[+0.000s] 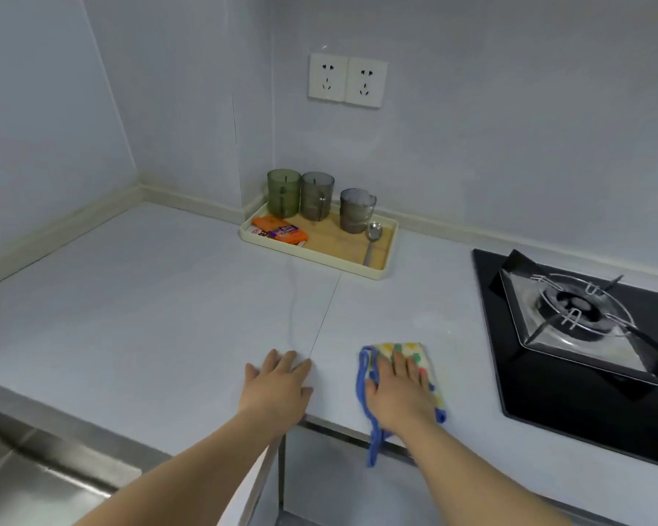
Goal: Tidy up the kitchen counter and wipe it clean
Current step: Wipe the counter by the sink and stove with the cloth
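Note:
My right hand (400, 389) lies flat with straight fingers on a yellow cloth (403, 350) with coloured dots and a blue border, pressing it on the pale counter (149, 298) near the front edge. My left hand (278, 385) rests palm down on the bare counter just left of the cloth, fingers straight. A cream tray (312, 254) stands at the back by the wall. It holds three tinted glasses (317, 196), an orange snack packet (280, 229) and a metal spoon (372, 237).
A black gas hob (585, 385) with a steel burner plate (574, 317) fills the right side. Two white wall sockets (347, 80) sit above the tray. A steel sink rim (54, 449) is at the lower left.

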The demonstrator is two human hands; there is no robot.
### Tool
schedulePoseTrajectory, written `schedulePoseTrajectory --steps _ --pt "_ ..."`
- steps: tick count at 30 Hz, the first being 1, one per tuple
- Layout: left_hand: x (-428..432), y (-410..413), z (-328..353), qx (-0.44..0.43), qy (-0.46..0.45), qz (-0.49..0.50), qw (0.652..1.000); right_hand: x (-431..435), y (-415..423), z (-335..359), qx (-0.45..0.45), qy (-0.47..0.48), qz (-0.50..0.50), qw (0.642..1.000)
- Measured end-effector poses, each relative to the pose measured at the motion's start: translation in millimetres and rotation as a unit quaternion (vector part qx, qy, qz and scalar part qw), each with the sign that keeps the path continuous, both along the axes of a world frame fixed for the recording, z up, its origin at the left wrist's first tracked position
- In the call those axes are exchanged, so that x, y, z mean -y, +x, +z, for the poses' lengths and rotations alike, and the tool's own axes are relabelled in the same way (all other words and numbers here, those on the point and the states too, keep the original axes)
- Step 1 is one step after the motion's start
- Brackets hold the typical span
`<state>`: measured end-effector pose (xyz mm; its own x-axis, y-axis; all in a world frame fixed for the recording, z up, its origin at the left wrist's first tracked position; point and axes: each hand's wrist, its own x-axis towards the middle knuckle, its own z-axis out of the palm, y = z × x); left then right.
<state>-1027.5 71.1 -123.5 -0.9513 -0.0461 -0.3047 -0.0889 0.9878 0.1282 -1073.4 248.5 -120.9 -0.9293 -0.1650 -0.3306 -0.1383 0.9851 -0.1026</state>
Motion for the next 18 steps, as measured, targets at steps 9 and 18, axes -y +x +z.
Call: schedulePoseTrajectory --steps 9,18 --pt "7.6 0.1 2.5 0.0 -0.022 -0.027 0.999 51.8 13.9 -11.6 -0.017 -0.026 0.116 0.993" --pt "-7.7 -12.2 10.4 0.031 -0.042 0.032 0.998 22.9 2.7 -5.6 0.016 -0.011 0.045 0.999"
